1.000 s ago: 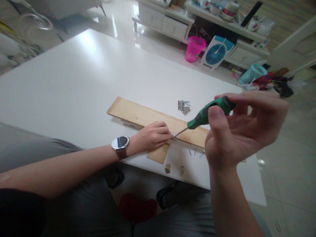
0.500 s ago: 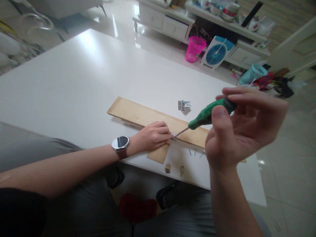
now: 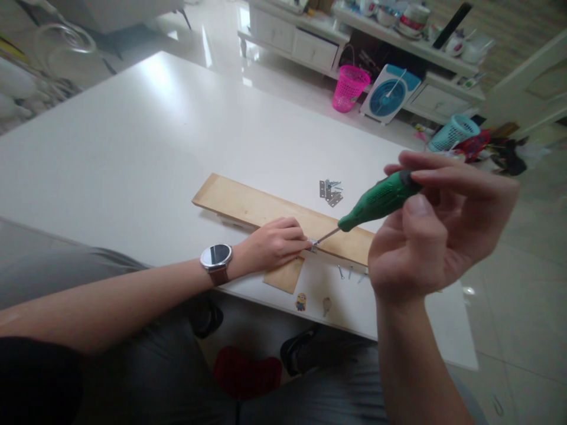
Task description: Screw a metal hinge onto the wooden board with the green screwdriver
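Observation:
My right hand (image 3: pixel 443 224) has its fingers at the butt of a green-handled screwdriver (image 3: pixel 374 202), the thumb lifted off the handle. The screwdriver slants down to the left, its tip at a small metal hinge (image 3: pixel 313 244) on the near edge of a long wooden board (image 3: pixel 248 206). My left hand (image 3: pixel 281 242) is closed, resting on the board's edge with its fingertips pinching the hinge. Whether a screw sits under the tip is too small to tell. A short wooden piece (image 3: pixel 286 275) sticks out below my left hand.
Several screws (image 3: pixel 341 272) lie on the white table (image 3: pixel 133 141) near the board. Beyond it is a pile of hinges and screws (image 3: pixel 331 192). A small yellow cartoon figure (image 3: pixel 301 302) and a key-like piece (image 3: pixel 326 306) lie by the near edge.
My right thumb has come away from the screwdriver handle, and the handle has turned slightly. My left hand and the board have stayed in place.

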Motion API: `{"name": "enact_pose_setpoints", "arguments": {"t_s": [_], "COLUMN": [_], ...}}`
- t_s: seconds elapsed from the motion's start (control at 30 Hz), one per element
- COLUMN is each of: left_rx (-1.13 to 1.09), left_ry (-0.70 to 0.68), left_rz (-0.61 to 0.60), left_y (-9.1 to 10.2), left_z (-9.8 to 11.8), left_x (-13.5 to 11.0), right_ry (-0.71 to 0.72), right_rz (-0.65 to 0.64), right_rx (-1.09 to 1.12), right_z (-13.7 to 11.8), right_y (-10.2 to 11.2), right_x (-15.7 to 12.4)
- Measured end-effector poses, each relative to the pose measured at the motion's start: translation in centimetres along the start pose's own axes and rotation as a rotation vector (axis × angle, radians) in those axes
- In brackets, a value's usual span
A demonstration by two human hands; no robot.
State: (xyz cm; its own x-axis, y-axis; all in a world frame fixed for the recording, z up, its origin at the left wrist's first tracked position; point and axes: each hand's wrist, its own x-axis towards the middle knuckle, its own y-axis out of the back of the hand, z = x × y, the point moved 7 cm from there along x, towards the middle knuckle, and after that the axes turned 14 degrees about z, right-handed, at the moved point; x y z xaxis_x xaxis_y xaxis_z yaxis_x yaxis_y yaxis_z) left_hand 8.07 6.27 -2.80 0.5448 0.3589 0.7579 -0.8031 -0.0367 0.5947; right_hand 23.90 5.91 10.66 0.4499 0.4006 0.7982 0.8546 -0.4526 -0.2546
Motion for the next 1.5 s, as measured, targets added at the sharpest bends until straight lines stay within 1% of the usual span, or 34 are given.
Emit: {"name": "enact_pose_setpoints", "arguments": {"t_s": [0.07, 0.1, 0.17, 0.23, 0.3, 0.37, 0.47, 0.53, 0.7, 0.77, 0.83, 0.9, 1.0, 1.07, 1.13, 1.23, 1.33, 1.37, 1.5], "left_rx": [-0.005, -0.007, -0.009, -0.008, -0.001, 0.0, -0.009, -0.013, -0.004, -0.007, -0.009, -0.008, -0.011, -0.014, -0.015, -0.016, -0.008, -0.002, 0.006], "left_ry": [-0.01, -0.012, -0.009, 0.001, 0.011, 0.012, 0.004, 0.001, 0.01, 0.01, 0.011, 0.011, 0.011, 0.013, 0.011, 0.005, 0.012, 0.014, 0.016], "left_rz": [0.012, 0.016, 0.018, 0.01, 0.001, -0.003, 0.004, 0.002, 0.005, 0.008, 0.003, -0.003, -0.005, -0.003, 0.0, 0.008, 0.002, -0.005, -0.016], "left_y": [0.1, 0.1, 0.1, 0.0, 0.0, 0.0, 0.1, 0.0, 0.0, 0.1, 0.1, 0.0, 0.0, 0.0, 0.1, 0.1, 0.0, 0.0, 0.0], "left_z": [0.0, 0.1, 0.0, 0.0, 0.0, 0.0, 0.0, 0.0, 0.0, 0.0, 0.0, 0.0, 0.0, 0.0, 0.0, 0.0, 0.0, 0.0, 0.0], "left_x": [0.0, 0.0, 0.0, 0.0, 0.0, 0.0, 0.0, 0.0, 0.0, 0.0, 0.0, 0.0, 0.0, 0.0, 0.0, 0.0, 0.0, 0.0, 0.0], "right_ry": [-0.042, -0.034, 0.041, 0.14, 0.135, 0.107, 0.056, 0.037, 0.156, 0.131, 0.078, 0.054, 0.106, 0.148, 0.157, 0.097, 0.018, 0.014, 0.129], "right_rz": [-0.02, -0.027, -0.021, 0.012, 0.049, 0.046, -0.021, -0.055, -0.001, 0.02, 0.008, -0.016, -0.033, -0.03, -0.009, 0.01, -0.04, -0.049, -0.036], "right_rx": [0.016, 0.016, 0.0, -0.035, -0.097, -0.085, 0.005, 0.006, -0.062, -0.062, -0.023, 0.036, 0.064, 0.015, -0.04, -0.039, -0.007, -0.014, -0.055], "right_z": [0.0, 0.0, -0.4, -0.9, -0.9, -0.8, -0.8, -0.6, -1.1, -1.0, -0.7, -0.5, -0.5, -0.7, -0.9, -1.1, -0.8, -0.6, -0.7], "right_y": [0.0, -0.1, -0.1, 0.0, 0.1, 0.1, -0.1, -0.3, -0.2, -0.1, -0.1, -0.2, -0.2, -0.2, -0.1, 0.0, -0.2, -0.2, -0.1], "right_x": [-0.1, -0.1, 0.0, 0.1, 0.2, 0.2, 0.0, -0.1, 0.0, 0.1, 0.0, -0.1, -0.1, -0.1, 0.1, 0.0, -0.3, -0.3, -0.1]}}
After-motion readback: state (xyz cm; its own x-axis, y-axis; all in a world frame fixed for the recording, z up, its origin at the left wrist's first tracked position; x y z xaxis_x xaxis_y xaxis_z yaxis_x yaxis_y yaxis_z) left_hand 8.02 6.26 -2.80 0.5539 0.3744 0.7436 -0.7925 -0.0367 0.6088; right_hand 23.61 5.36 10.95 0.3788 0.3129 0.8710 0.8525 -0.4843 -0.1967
